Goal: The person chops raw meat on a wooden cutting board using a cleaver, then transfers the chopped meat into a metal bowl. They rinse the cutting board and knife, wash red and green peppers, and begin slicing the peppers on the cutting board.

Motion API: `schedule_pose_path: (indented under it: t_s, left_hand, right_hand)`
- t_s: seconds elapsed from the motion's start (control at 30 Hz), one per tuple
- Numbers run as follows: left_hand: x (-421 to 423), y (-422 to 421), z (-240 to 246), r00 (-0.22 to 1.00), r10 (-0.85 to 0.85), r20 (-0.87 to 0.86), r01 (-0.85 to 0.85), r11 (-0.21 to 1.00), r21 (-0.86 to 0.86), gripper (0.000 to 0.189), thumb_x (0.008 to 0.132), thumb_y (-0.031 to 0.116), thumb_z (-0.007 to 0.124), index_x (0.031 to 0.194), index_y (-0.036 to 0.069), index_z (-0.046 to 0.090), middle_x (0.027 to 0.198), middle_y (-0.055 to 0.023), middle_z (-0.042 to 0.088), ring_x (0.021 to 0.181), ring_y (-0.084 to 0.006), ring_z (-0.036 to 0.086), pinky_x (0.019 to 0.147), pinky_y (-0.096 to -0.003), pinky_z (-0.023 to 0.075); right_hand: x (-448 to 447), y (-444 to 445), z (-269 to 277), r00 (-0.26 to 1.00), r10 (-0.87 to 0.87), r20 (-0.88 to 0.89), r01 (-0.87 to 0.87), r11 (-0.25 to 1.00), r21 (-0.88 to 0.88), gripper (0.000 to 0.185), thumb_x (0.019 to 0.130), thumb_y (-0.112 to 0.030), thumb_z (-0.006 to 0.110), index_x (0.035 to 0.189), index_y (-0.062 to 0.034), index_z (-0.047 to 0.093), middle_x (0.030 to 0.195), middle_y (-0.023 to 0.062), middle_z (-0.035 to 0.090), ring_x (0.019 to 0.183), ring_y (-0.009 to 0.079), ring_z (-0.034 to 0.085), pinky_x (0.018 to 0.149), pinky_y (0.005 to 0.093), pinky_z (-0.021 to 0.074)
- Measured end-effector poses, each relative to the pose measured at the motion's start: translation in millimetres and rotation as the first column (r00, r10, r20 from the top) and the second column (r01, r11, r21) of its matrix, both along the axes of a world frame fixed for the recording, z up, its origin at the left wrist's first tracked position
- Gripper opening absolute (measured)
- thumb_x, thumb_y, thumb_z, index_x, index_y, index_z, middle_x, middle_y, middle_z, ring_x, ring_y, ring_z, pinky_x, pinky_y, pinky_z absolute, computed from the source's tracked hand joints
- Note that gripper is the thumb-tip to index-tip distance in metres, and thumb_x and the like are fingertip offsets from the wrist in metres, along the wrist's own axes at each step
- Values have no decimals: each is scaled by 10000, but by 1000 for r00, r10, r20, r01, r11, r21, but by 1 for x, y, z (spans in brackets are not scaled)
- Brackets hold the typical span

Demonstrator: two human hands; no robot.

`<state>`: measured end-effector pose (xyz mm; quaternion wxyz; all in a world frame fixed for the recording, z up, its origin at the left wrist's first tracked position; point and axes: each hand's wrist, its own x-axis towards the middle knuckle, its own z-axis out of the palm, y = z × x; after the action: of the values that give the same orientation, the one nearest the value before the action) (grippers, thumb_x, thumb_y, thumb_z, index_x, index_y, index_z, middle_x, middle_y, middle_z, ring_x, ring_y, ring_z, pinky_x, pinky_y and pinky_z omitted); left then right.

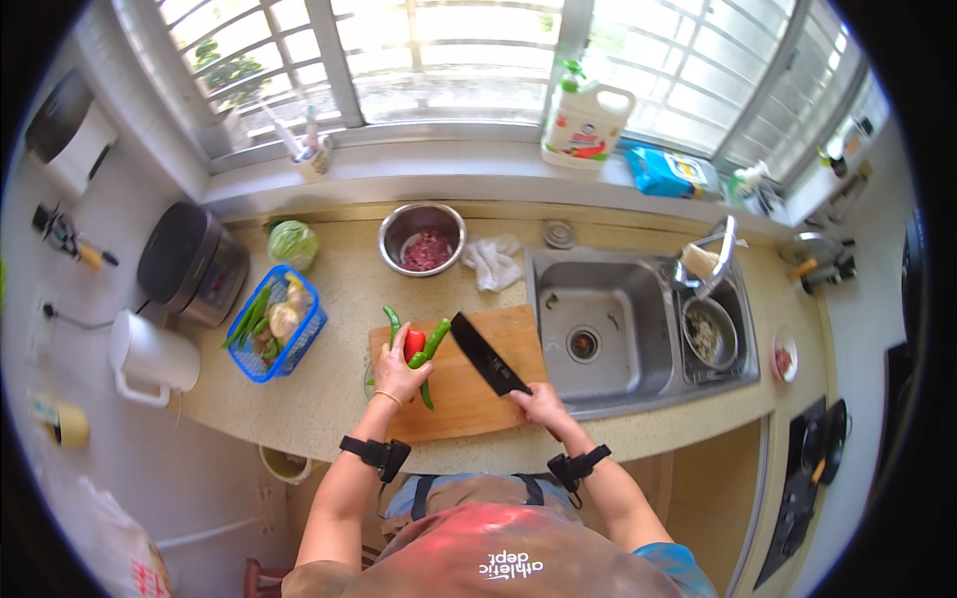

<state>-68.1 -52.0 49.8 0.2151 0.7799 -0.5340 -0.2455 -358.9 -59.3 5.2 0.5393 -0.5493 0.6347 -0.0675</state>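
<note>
My left hand [398, 371] is closed around several peppers at the left side of a wooden cutting board [478, 396]. Among them are a red pepper [413, 344] and long green peppers [437, 338] that stick out past my fingers. Part of the bunch is hidden under the hand. My right hand [541, 407] grips the handle of a black cleaver-style kitchen knife [486, 356]. Its blade points up and left over the board, apart from the peppers. Whether the blade touches the wood, I cannot tell. A clear dish rim [368, 380] shows beside the board's left edge.
A steel bowl [422, 211] of cut meat and a white cloth [493, 263] sit behind the board. To the right is a steel sink [598, 299] with a pot [710, 333]. Leftward are a blue basket [303, 351] of vegetables, a cabbage [293, 245] and a white kettle [153, 355].
</note>
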Motion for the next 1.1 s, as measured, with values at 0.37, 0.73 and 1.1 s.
schedule_pose_path:
  t_s: [0.37,0.73,1.1]
  left_hand:
    - [-7,-14,-13,929,-168,330,152,986,74,1007,635,327,768,1467,269,204,1109,-279,512,1019,-403,550,866,-443,478]
    - [11,-8,-5,902,-371,219,338,925,173,1280,544,317,858,1484,138,8,1185,-290,472,983,-402,556,865,-444,472]
    - [18,11,-7,836,-474,277,518,848,-112,1143,540,384,849,1429,36,221,1262,-248,464,1156,-405,438,998,-466,362]
  right_hand:
    - [-41,54,34,977,-196,-84,149,909,-390,437,808,-405,621,768,30,629,715,246,620,671,415,608,619,462,477]
    - [-62,62,34,790,-497,-360,312,830,-462,317,818,-319,640,834,-3,634,702,137,636,638,293,615,601,402,482]
    - [67,26,-2,747,-321,-582,-160,763,-626,369,753,-215,692,1028,-20,542,974,152,526,960,311,523,805,427,450]
